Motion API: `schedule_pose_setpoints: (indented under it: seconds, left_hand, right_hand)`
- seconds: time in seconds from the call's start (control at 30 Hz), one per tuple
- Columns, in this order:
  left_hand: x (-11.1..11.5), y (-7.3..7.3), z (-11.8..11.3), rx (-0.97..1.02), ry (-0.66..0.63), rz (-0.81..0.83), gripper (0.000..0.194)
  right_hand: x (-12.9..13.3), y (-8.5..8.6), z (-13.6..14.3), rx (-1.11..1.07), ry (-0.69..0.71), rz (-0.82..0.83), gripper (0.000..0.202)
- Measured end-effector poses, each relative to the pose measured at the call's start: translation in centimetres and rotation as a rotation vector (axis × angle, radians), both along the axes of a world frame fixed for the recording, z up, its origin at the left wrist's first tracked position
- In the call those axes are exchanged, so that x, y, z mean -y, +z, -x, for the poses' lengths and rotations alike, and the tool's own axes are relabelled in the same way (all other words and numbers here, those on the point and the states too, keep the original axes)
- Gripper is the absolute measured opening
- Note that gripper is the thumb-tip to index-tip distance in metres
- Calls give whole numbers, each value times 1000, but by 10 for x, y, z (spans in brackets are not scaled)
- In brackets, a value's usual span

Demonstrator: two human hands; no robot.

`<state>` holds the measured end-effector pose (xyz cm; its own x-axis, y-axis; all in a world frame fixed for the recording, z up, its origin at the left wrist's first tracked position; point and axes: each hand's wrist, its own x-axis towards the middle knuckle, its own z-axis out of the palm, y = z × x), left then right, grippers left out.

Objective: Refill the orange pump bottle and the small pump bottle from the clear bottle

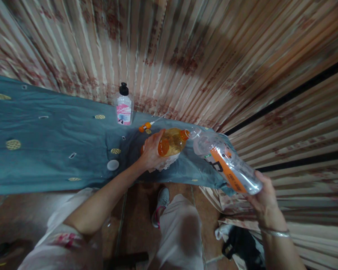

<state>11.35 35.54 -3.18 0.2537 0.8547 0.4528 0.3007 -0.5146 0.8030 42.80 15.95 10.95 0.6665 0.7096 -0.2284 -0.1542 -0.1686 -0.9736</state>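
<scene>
An orange see-through bottle (173,140) is in my left hand (153,150), tilted with its neck pointing right. My right hand (263,193) grips the base of a large clear bottle (228,163) with an orange label, its neck leaning down to the left. The two bottle mouths meet or nearly meet. Beneath the orange bottle lies a white lacy cloth (169,163). Behind my left hand, an orange pump top (145,127) with a thin clear tube rests on the blue-green cloth (81,131). A white round cap (113,165) lies left of my left hand.
A clear bottle with a black pump and pink label (124,108) stands near the back edge. Pleated patterned curtains (157,48) hang behind and to the right, with dark bars. On the tiled floor (138,217) are my feet and a dark bag or cloth (243,245).
</scene>
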Motion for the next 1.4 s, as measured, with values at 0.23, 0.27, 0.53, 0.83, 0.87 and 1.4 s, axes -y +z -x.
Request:
schedule_pose_setpoints:
  seconds: [0.23, 0.27, 0.53, 0.83, 0.87, 1.4]
  left_hand:
    - [-1, 0, 0, -13, -2, 5, 112]
    - [-1, 0, 0, -12, -2, 7, 112]
    - [0, 3, 0, -21, -4, 28, 111]
    - [1, 2, 0, 11, -4, 15, 110]
    - [1, 1, 0, 17, -4, 10, 109]
    - [-1, -1, 0, 12, -5, -46, 110]
  right_hand:
    - [1, -4, -5, 20, 97, -57, 36]
    - [2, -5, -6, 20, 110, -59, 36]
    - [2, -7, -8, 37, 54, -67, 33]
    - [2, -9, -7, 34, 4, -43, 33]
    - [2, -9, -6, 33, 0, -40, 33]
    - [1, -14, -8, 40, 43, -123, 33]
